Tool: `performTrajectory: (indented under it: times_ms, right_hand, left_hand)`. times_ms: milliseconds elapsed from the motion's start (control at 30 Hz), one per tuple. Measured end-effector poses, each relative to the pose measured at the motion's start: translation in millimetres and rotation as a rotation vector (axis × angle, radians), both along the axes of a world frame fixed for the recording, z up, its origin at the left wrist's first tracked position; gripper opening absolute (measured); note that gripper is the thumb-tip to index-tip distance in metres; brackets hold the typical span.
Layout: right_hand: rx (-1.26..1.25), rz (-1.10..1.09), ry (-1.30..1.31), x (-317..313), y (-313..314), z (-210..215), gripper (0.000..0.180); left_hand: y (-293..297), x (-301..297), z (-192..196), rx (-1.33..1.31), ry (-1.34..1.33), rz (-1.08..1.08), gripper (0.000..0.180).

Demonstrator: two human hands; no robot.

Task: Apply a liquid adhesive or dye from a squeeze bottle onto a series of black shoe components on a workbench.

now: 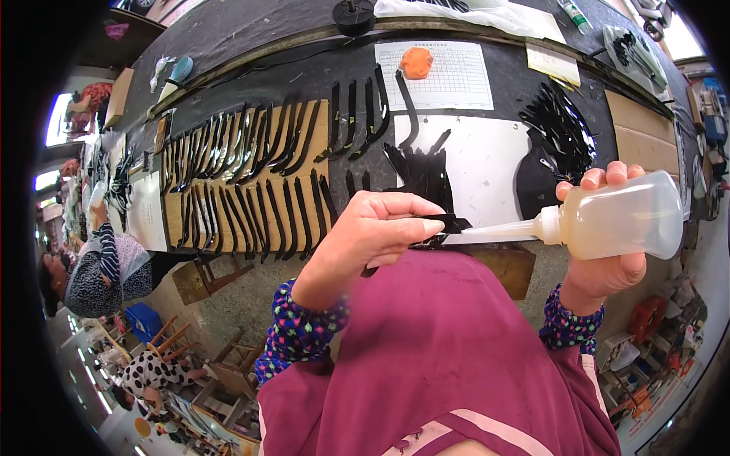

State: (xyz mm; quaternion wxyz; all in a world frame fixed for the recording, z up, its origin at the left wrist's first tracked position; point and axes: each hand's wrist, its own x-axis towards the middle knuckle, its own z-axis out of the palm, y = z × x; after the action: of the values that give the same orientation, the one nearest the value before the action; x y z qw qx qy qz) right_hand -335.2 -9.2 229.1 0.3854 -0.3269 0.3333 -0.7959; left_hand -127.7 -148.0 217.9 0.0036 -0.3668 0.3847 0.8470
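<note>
My left hand (363, 235) pinches a narrow black strip (456, 223) between thumb and fingers, in front of my body at the table's near edge. My right hand (597, 277) is wrapped round a translucent squeeze bottle (627, 216) of pale yellowish liquid, tipped on its side. Its long thin nozzle (498, 230) points left, with the tip at the black strip; whether it touches cannot be made out. Just beyond my left hand lies a pile of black pieces (422, 171) on a white board (487, 171). Rows of curved black strips (285, 209) lie on cardboard (323, 137) to the left.
A heap of black strips (559, 125) lies at the right, beside more cardboard (646, 137). An orange lump (417, 63) sits on a printed sheet (464, 83) farther back. A metal rail (304, 39) crosses the table. Another person (110, 266) works at the far left.
</note>
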Motion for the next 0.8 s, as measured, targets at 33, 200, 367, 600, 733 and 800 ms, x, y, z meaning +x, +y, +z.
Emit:
performTrajectory:
  times_ms: [33, 200, 367, 600, 733, 800]
  right_hand:
    - [0.0, 0.001, 0.0, -0.3, 0.7, -0.5, 0.08]
    - [0.004, 0.034, 0.006, -2.3, 4.1, 0.9, 0.074]
    - [0.014, -0.002, -0.012, 1.4, 0.2, 6.7, 0.075]
    - [0.03, 0.016, 0.009, 3.1, -4.0, 3.9, 0.076]
    - [0.031, 0.024, 0.009, 3.7, -5.2, 3.6, 0.076]
    - [0.031, 0.018, 0.022, 3.7, -5.5, 3.2, 0.077]
  left_hand:
    - [0.2, 0.3, -0.8, 0.0, 0.0, 0.001, 0.016]
    - [-0.3, -0.2, -3.2, 0.02, -0.008, 0.002, 0.016]
    - [0.5, 1.1, -2.4, 0.033, -0.005, -0.021, 0.016]
    - [3.6, 0.2, 3.8, 0.05, -0.027, -0.084, 0.013]
    - [3.8, 1.3, 5.2, 0.068, -0.017, -0.085, 0.012]
    - [3.6, 1.2, 5.1, 0.071, -0.012, -0.087, 0.011]
